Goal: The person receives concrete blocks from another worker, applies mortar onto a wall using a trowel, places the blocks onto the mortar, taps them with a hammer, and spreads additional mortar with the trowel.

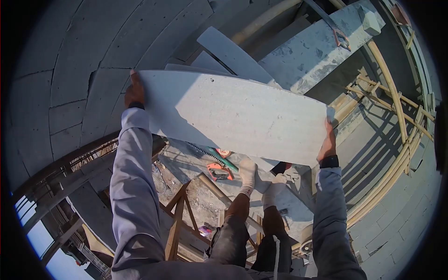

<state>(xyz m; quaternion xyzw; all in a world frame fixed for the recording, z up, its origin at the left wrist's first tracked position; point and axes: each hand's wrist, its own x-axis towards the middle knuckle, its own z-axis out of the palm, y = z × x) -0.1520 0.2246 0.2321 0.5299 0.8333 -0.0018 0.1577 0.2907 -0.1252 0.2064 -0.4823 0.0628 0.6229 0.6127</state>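
A long pale grey block (242,116) is held up across the view, partly in shadow at its left. My left hand (135,89) grips its left end, with the thumb up at the top corner. At the right end my right hand (328,142) is closed on the block's edge, its other fingers partly hidden. Behind the block, more grey slabs (235,53) lean at an angle. Below it, an orange-handled saw (219,171) lies on the platform near my feet.
A block wall (74,84) rises close on the left. At the upper right, a dusty plank (312,53) carries another saw (341,39) and a small block (370,21). Bamboo poles (391,88) run along the right. Wooden framing (175,228) and rubble lie below.
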